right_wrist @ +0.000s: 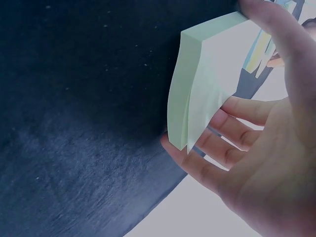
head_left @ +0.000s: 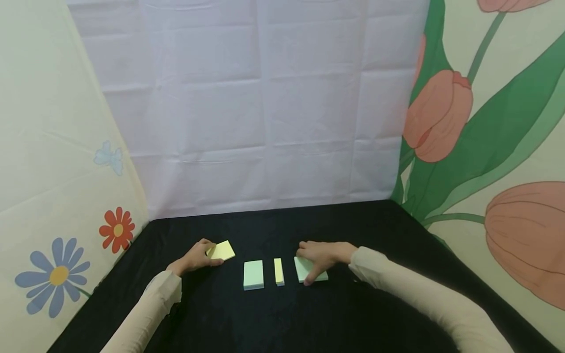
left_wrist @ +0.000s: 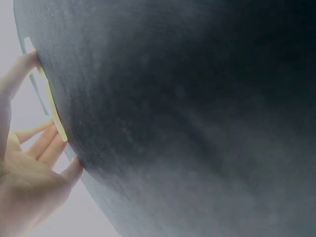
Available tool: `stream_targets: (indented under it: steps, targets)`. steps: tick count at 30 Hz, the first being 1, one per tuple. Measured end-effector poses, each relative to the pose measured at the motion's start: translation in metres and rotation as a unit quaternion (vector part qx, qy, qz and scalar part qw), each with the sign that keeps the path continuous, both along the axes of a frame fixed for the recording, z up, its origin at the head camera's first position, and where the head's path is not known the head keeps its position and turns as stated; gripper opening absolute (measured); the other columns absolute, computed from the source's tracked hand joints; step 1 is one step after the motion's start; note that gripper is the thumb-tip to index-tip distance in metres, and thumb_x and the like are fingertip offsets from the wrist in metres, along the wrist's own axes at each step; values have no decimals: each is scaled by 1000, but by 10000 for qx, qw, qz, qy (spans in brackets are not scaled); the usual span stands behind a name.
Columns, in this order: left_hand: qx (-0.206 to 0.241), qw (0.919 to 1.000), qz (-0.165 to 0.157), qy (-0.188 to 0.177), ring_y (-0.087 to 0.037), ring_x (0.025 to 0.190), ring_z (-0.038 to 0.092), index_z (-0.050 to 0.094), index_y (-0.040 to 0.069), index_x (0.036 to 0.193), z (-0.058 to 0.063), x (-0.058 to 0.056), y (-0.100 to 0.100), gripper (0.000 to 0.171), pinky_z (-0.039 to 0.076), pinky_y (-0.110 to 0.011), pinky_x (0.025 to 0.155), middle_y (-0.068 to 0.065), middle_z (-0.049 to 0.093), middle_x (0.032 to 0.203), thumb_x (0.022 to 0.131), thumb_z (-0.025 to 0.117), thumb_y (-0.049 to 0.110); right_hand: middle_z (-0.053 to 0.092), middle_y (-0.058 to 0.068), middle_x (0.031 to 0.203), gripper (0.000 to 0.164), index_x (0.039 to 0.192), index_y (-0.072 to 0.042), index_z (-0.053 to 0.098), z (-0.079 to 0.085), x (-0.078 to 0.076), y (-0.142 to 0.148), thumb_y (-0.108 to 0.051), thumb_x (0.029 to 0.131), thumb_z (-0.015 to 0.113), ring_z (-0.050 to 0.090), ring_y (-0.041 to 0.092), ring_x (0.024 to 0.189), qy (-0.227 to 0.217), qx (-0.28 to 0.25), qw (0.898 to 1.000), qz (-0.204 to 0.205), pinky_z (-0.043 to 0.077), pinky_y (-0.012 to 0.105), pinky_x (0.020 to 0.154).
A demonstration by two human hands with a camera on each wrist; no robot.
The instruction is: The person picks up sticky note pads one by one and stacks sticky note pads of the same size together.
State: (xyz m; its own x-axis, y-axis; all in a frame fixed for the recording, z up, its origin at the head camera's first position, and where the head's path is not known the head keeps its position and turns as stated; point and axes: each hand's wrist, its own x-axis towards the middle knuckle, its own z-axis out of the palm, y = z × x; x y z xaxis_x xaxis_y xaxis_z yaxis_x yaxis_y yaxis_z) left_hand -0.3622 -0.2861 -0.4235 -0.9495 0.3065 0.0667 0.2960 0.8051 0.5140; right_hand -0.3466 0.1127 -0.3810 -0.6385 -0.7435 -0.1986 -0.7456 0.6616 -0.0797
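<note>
On the left of the black table, my left hand (head_left: 197,257) holds a yellow sticky note pad (head_left: 222,250) by its edges. In the left wrist view the thumb is at one end of the yellow pad (left_wrist: 55,111) and the fingers are at the other. Farther right, my right hand (head_left: 320,253) reaches over a pale green sticky note pad (head_left: 302,267) and grips it between thumb and fingers. The right wrist view shows this green pad (right_wrist: 219,64) as a thick block, its top sheet lifting slightly at one corner.
Between the hands lie another pale green pad (head_left: 253,274) and a narrow yellow pad (head_left: 278,271), side by side with a gap. Black cloth covers the table (head_left: 247,323). A white curtain (head_left: 265,122) hangs behind it, with flower-printed cloths at both sides.
</note>
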Motion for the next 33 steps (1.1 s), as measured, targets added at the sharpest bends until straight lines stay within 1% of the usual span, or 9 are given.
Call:
stream_targets:
  steps: [8, 17, 33]
  targets:
    - [-4, 10000, 46, -25, -30, 98, 49, 57, -14, 125, 1, 1, 1, 67, 41, -41, 83, -23, 51, 124, 81, 81, 32, 45, -7, 101, 69, 125, -12, 59, -2, -1, -7, -54, 75, 80, 45, 9, 86, -45, -37, 10000, -51, 42, 25, 73]
    - [23, 10000, 10, -20, -31, 99, 49, 57, -14, 125, 1, 1, 1, 68, 40, -40, 82, -24, 51, 124, 82, 80, 32, 45, -8, 103, 71, 128, -13, 58, -4, -1, -7, -55, 75, 81, 44, 9, 88, -98, -24, 9997, -204, 43, 25, 74]
    - [-15, 10000, 38, -11, -31, 99, 50, 57, -14, 126, 0, 0, 1, 68, 41, -42, 83, -24, 51, 125, 81, 81, 31, 44, -7, 108, 75, 133, -12, 59, -7, 0, -1, -57, 77, 79, 42, 10, 91, -131, -244, 9995, -147, 42, 25, 75]
